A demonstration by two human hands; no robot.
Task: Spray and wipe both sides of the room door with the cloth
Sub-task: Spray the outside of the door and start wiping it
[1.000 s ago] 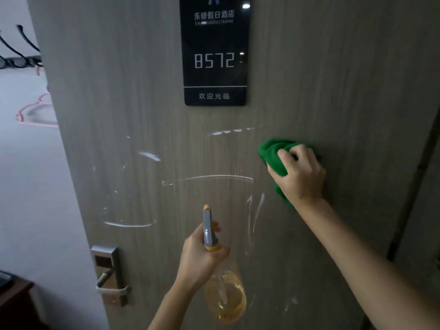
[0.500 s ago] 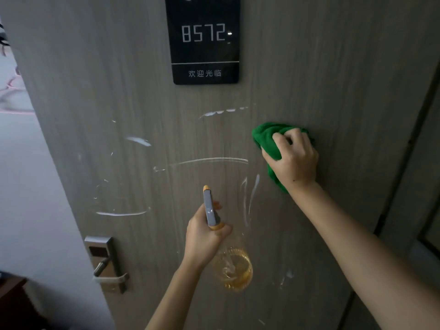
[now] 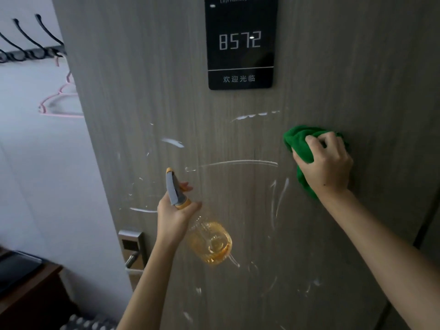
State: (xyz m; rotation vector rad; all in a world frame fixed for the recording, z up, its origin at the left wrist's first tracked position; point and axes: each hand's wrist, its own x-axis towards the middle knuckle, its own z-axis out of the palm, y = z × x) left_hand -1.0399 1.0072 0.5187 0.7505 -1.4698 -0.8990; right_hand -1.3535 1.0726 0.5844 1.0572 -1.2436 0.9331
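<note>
Right hand [image 3: 325, 165] grips bunched green cloth [image 3: 302, 148] against door [image 3: 357, 67] below-right of number plate [image 3: 240, 41], left hand [image 3: 175, 213] wraps spray bottle [image 3: 209, 241] below it; best sweep overlapping strokes through foam streaks [image 3: 238, 163].

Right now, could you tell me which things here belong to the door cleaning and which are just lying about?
In use: door, green cloth, spray bottle, right hand, left hand.
Lying about: number plaque, lock handle, wall hooks, pink hanger.
</note>
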